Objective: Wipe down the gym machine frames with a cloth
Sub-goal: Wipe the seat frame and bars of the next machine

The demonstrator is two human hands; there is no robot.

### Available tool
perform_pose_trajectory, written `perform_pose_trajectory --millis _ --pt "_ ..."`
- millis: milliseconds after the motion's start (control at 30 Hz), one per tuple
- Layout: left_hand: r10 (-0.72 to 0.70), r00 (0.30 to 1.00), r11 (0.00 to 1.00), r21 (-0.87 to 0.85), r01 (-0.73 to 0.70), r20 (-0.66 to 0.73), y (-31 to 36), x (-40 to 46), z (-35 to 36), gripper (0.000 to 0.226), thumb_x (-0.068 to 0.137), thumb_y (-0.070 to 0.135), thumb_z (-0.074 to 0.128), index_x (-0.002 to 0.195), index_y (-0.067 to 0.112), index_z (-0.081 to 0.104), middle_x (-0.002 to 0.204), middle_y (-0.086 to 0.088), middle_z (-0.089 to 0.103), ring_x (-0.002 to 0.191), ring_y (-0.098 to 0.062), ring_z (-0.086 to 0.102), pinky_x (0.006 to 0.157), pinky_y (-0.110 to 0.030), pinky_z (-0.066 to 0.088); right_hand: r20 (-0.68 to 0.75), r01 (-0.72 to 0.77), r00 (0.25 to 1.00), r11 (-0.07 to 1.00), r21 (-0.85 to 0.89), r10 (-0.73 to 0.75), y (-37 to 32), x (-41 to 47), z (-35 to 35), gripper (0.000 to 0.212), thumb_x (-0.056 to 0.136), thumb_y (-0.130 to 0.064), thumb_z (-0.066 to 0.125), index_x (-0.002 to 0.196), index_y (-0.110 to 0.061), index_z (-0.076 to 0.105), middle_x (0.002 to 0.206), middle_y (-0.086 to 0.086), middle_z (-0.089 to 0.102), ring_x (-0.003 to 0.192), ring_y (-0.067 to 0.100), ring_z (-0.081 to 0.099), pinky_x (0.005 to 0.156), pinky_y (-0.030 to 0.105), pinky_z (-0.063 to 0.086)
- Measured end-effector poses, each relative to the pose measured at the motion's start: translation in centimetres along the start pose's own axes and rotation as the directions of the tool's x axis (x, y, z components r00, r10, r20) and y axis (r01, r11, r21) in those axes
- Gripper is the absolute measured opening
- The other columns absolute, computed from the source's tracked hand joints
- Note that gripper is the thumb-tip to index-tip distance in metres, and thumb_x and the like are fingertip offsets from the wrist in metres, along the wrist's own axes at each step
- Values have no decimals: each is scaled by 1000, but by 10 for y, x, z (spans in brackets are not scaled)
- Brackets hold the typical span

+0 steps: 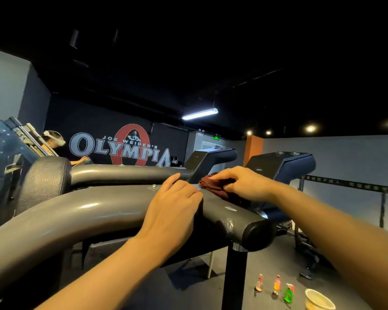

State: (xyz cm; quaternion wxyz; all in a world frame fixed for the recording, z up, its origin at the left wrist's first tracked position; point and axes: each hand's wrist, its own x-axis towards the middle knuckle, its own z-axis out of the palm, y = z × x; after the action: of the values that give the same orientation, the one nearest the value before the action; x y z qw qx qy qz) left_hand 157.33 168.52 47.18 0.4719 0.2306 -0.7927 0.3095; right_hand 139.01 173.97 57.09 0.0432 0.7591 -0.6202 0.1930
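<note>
On top of the near grey frame tube [76, 211], the left hand [173, 211] lies flat, fingers straight and draped over the curve, holding nothing. Just beyond it the right hand [240, 186] pinches a bunched maroon cloth [217, 186] against the same tube, fingers curled into the fabric. A black end cap [259, 234] closes the tube at right, above a dark upright post [233, 278]. Behind, a second grey tube [126, 174] runs parallel, a black roller pad [43, 182] at its left. Two blue padded arms [287, 164] rise beyond the cloth. Down on the floor at right: three spray bottles [277, 285] and a paper bowl [319, 299]. Another person [54, 144] works at the far wall.
</note>
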Motion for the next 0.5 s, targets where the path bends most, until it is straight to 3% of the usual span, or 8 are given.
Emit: perform_pose_trajectory --millis 67,200,367,500 --pt "-1 1000 998 -63 1 -2 1 -3 -2 28 87 28 45 88 19 72 90 4 69 88 -17 64 111 -32 22 42 37 998 990 133 -43 -5 -12 -8 48 92 7 49 117 -30 69 118 -15 65 107 1 60 82 12 46" --pt "16 999 997 -79 -12 49 -4 -7 -5 33 93 40 45 92 19 71 94 3 68 92 -17 62 118 -32 12 131 31 990 975 222 -61 -9 -41 -17 40 93 1 52 110 -29 73 115 -12 66 108 6 59 97 26 44" --pt "35 991 999 -38 -31 132 -4 -7 -9 39 92 43 44 94 14 69 96 -2 68 94 -21 62 119 -36 8 65 71 995 987 144 -81 -21 -40 5 39 95 -3 52 113 -33 68 114 -18 58 103 -5 54 83 8 41" --pt "29 990 997 -78 -18 140 -4 -7 -10 38 88 43 49 90 12 71 91 -3 69 89 -23 62 119 -36 6 88 18 995 976 215 -37 -28 -82 -14 44 93 3 51 105 -34 71 113 -17 60 100 -5 55 80 3 41"
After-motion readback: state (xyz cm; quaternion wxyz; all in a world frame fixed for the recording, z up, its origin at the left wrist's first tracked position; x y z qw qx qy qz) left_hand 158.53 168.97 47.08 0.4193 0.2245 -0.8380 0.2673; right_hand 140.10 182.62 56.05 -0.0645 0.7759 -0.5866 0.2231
